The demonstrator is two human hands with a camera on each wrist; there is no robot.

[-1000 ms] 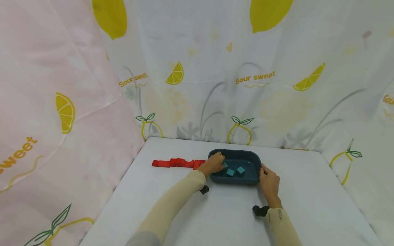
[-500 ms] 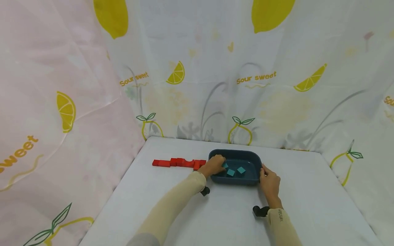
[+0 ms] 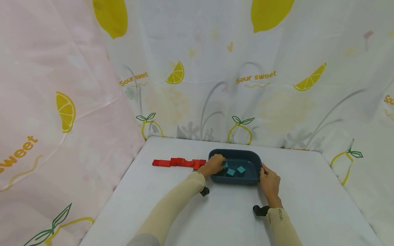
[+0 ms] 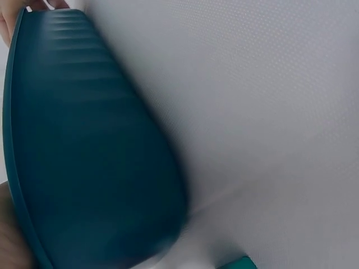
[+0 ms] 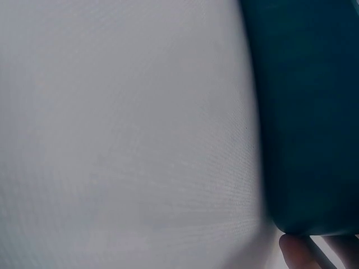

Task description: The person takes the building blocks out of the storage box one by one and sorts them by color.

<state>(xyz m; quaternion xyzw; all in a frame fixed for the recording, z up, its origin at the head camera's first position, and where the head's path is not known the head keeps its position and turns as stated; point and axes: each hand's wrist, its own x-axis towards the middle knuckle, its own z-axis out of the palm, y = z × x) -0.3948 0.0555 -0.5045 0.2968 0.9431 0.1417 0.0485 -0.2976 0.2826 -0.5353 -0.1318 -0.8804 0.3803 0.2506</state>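
Note:
A dark teal tray [image 3: 246, 155] stands on the white table, with several light teal blocks [image 3: 241, 169] inside. My left hand [image 3: 213, 164] reaches over its left rim, fingertips down in the tray beside one of these blocks [image 3: 225, 164]. I cannot tell whether those fingers pinch a block. My right hand [image 3: 269, 179] holds the right end of the tray by its rim, thumb on the near side. In the left wrist view the tray's outer wall [image 4: 101, 145] fills the left half, and part of my left hand [image 4: 11, 235] shows blurred. Right-hand fingertips [image 5: 297, 249] touch the tray's end.
A row of red blocks [image 3: 181, 162] lies left of the tray, reaching close to my left wrist. A small teal piece [image 4: 240, 263] peeks out near that wrist. The table [image 3: 227, 215] ends at a lemon-print curtain [image 3: 197, 102] behind and on both sides.
The left hand shifts only slightly inside the tray. The right hand and the tray stay in place, and the red row lies as before.

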